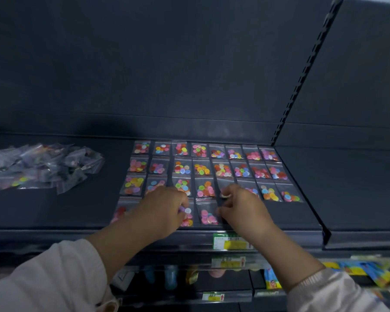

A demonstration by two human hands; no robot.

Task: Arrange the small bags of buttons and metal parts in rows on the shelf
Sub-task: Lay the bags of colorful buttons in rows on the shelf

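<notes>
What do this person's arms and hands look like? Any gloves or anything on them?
No gloves: the left hand and right hand are bare. Both arms wear pale, pinkish-white long sleeves, the left sleeve soft and loose, the right sleeve ending in a ribbed knit cuff.

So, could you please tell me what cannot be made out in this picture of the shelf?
All head view.
- Front-row bags: partly covered by the left hand and right hand, so their count is unclear.
- Each hand's grip: hidden beneath the curled knuckles.
- Loose bag pile: blurred, contents indistinct.
- Price label: blurred, unreadable.
- Lower shelves: dark, cut off by the arms.
</notes>
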